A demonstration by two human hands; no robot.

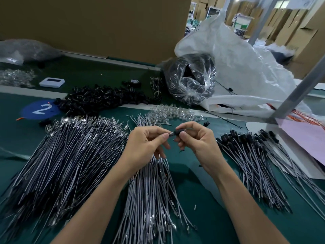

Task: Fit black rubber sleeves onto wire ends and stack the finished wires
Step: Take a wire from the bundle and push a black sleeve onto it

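left hand (146,143) pinches a wire end (170,134) | right hand (193,140) pinches the black sleeve (176,132), touching that end, above the green table (211,217) | finished wires (255,164) piled at right; bare wires (66,155) at left; loose sleeves (102,99) behind

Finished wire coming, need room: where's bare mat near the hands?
Bare green mat lies between the middle wire bundle and the sleeved-wire stack, and near-right below that stack. Crowded: the left wire pile and the black sleeve heap.

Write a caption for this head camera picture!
Left hand and right hand fit a small black rubber sleeve onto a thin grey wire.
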